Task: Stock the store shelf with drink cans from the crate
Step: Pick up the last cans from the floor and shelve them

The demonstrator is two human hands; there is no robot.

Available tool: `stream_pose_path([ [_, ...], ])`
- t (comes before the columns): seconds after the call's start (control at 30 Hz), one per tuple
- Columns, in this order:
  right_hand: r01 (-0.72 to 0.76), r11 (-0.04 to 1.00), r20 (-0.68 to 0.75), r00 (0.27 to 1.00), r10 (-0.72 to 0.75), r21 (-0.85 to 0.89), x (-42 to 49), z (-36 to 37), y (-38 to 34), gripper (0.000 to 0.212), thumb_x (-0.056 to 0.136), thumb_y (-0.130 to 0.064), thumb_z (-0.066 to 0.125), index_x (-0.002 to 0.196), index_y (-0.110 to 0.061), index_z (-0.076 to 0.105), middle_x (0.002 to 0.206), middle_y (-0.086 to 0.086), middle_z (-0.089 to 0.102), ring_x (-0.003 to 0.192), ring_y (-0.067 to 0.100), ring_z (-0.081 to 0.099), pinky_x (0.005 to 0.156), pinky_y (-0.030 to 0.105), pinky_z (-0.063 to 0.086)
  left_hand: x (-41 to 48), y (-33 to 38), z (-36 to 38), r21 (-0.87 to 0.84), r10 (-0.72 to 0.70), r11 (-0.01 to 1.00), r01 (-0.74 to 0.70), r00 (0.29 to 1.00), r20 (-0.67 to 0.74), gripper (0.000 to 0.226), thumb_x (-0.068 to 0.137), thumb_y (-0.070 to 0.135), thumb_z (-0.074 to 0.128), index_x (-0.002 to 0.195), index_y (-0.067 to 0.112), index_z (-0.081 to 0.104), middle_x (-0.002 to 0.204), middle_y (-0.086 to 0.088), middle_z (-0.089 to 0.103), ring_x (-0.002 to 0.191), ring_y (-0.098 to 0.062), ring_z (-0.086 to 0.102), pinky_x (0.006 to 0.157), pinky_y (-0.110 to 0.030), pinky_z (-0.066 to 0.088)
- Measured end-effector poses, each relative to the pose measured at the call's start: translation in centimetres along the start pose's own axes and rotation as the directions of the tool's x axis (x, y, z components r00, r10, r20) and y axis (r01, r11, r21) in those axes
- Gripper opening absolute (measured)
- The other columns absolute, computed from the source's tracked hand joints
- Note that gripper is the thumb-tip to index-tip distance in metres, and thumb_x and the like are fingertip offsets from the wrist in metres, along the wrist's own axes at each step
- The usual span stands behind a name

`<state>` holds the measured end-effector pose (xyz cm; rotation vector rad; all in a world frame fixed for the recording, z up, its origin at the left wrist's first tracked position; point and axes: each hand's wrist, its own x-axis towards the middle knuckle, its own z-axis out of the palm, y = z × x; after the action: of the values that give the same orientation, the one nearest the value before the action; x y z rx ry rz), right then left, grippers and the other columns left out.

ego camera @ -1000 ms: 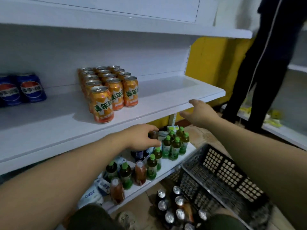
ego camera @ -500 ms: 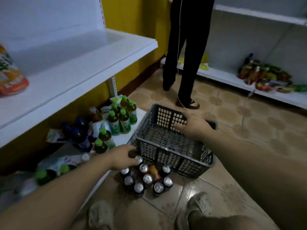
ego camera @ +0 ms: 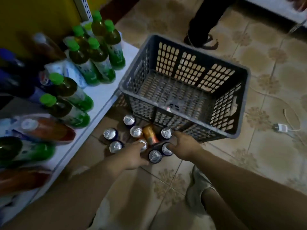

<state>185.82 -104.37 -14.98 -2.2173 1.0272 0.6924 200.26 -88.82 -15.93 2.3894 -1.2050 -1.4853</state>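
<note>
Reaching down with both hands into a cluster of drink cans (ego camera: 136, 131) standing upright on the tiled floor (ego camera: 274, 77), just near of the grey crate (ego camera: 239, 103). Left hand (ego camera: 131, 156) half curled, fingers spread over the silver top of one can (ego camera: 143, 144) in the middle of the cluster, thumb low near the blue can (ego camera: 155, 156) at the near edge; touching, but cannot tell whether gripped. Right hand (ego camera: 184, 146) loosely open, fingertips resting on the top of another can (ego camera: 167, 149), one finger stretched toward the far can (ego camera: 166, 132) beside the crate wall; no clear hold there either. Lying tilted between the upright cans, an orange can (ego camera: 150, 135), touching its neighbours. Further left in the cluster, three more silver-topped cans, slightly apart from the hands. Crate bare of cans inside, only a small scrap on its bottom. Left of the cans, a low white shelf (ego camera: 106, 95) carrying green-capped bottles (ego camera: 93, 60) upright and others lying on their sides, blurred. Far beyond the crate, another person's dark legs (ego camera: 204, 19) and a sandal. Right on the floor, a white cable with a plug (ego camera: 280, 127).
</note>
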Motion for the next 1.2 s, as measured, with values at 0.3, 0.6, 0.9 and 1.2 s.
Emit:
stream_pose_path([
  [0.3,0.242,0.951,0.196,0.959,-0.205,-0.193,7.3,11.3,0.2,0.081,0.078,-0.044,0.069,0.147,-0.024,0.030,0.151,0.007,0.034,0.140,0.029,0.027,0.112,0.043,0.031,5.4,-4.9,5.5,0.097,-0.004,0.995,0.007,0.999,-0.037,0.083,0.082,0.037,0.068,0.150,0.025,0.021,0.160,0.002,0.009,0.146,-0.021,0.007,0.116,-0.038,0.023],
  [0.6,0.294,0.918,0.092,0.956,-0.280,-0.265,6.1,11.5,-1.2,0.069,0.081,-0.039,0.065,0.141,-0.019,0.037,0.146,0.006,0.040,0.135,0.030,0.034,0.113,0.044,0.021,3.8,-6.3,6.2,-0.058,-0.042,0.997,0.040,0.999,-0.024,0.086,0.082,0.032,0.069,0.150,0.014,0.021,0.158,-0.008,0.015,0.146,-0.022,0.013,0.114,-0.028,0.016],
  [0.9,0.318,0.896,-0.163,0.946,-0.280,0.311,-6.8,-3.2,-10.6,0.078,0.063,-0.047,0.065,0.135,-0.024,0.048,0.117,-0.005,0.043,0.109,0.014,0.048,0.090,0.027,0.041,-7.9,-1.4,-1.4,-0.542,-0.054,0.840,-0.038,0.987,-0.153,0.084,0.054,0.031,0.081,0.129,0.034,0.044,0.121,0.007,0.061,0.110,-0.012,0.060,0.094,-0.042,0.050],
  [1.2,0.612,0.575,-0.466,0.789,-0.401,0.543,-19.6,-13.1,-21.3,0.059,0.081,-0.037,0.072,0.134,-0.031,0.045,0.120,-0.006,0.057,0.104,0.013,0.060,0.081,0.030,0.055,-26.9,4.0,-11.0,-0.630,-0.127,0.693,-0.350,0.801,-0.585,0.066,0.069,0.013,0.083,0.120,0.027,0.043,0.105,0.015,0.060,0.098,-0.003,0.060,0.086,-0.024,0.051],
])
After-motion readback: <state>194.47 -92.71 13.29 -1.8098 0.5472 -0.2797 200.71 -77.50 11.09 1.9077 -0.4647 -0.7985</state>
